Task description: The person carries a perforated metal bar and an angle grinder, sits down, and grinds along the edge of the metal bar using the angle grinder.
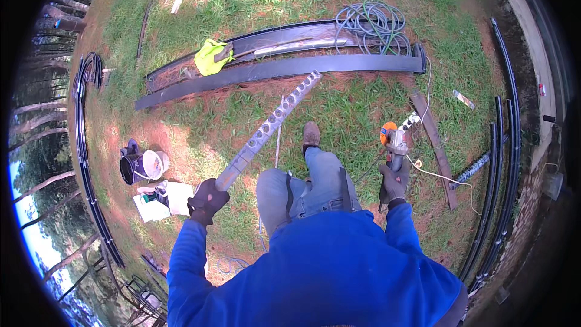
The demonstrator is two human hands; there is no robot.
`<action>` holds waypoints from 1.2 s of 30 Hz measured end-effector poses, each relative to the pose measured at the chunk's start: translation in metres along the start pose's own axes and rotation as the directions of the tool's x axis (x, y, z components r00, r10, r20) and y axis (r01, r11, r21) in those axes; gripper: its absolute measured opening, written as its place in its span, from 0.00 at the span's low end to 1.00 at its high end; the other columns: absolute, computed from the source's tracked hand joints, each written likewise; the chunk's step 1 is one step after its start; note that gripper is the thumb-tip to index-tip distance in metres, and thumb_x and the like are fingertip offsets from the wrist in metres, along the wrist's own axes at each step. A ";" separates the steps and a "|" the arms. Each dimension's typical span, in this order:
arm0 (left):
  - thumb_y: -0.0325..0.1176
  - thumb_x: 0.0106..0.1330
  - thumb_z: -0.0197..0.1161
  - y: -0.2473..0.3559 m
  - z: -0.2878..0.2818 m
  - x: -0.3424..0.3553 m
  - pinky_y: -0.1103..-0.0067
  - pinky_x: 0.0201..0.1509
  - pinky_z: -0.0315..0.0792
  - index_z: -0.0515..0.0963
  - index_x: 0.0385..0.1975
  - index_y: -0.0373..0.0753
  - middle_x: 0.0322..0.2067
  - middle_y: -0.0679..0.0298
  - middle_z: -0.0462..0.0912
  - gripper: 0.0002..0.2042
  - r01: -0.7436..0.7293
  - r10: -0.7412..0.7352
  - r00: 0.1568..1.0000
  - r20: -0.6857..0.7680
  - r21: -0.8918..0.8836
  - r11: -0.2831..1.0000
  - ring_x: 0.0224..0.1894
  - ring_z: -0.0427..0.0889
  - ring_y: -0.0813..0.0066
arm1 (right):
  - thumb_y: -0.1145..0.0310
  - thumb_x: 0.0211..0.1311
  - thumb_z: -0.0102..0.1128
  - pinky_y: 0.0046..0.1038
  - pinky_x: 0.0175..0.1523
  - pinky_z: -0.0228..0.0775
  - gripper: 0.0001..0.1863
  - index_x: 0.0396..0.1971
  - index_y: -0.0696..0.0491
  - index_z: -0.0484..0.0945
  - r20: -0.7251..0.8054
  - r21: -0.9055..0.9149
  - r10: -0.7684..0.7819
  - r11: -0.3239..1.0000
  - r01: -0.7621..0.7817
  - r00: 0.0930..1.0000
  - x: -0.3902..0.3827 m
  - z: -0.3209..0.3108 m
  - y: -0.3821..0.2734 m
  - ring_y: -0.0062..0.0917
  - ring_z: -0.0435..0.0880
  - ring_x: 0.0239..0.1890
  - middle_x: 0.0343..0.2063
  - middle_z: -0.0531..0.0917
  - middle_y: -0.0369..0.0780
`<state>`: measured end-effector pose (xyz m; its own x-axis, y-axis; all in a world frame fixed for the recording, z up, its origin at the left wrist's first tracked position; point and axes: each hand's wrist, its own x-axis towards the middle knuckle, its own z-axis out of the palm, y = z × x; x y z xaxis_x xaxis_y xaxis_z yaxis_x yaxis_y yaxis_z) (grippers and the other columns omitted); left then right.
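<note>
My gloved left hand [209, 198] is closed around the near end of a long grey metal bar [266, 130] with a row of round holes along it. The bar slants up and away to the right, its far end by a dark steel beam [272, 75] on the grass. In my gloved right hand [394, 184] is an angle grinder [397, 144], gripped by its body. An orange disc [388, 132] shows on the grinder's left side, apart from the bar. A pale cord [445, 177] runs near the grinder.
A coiled hose [372, 24] and a yellow-green cloth [212, 58] lie on the beams. Two buckets [156, 165] and an open white box [178, 198] are at left. A wooden plank [437, 145] and black pipes [495, 188] lie at right. My boot [311, 135] rests on grass.
</note>
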<state>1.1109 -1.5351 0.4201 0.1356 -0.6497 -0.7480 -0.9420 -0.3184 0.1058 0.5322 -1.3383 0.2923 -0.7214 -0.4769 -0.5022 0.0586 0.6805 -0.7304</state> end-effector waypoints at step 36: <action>0.32 0.69 0.69 0.010 -0.019 0.760 0.49 0.84 0.71 0.51 0.92 0.45 0.85 0.34 0.63 0.50 -0.270 0.356 0.925 -0.130 0.434 0.860 0.79 0.77 0.37 | 0.87 0.52 0.74 0.23 0.42 0.79 0.43 0.73 0.55 0.75 0.083 0.034 0.286 0.957 -0.289 0.955 -0.031 0.453 -0.061 0.16 0.82 0.37 0.43 0.82 0.31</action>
<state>1.2103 -2.0449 -0.1351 -0.1704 -0.8041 -0.5695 -0.9795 0.2013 0.0087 0.8632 -1.6167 0.1427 -0.6148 -0.3068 -0.7266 0.2880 0.7703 -0.5689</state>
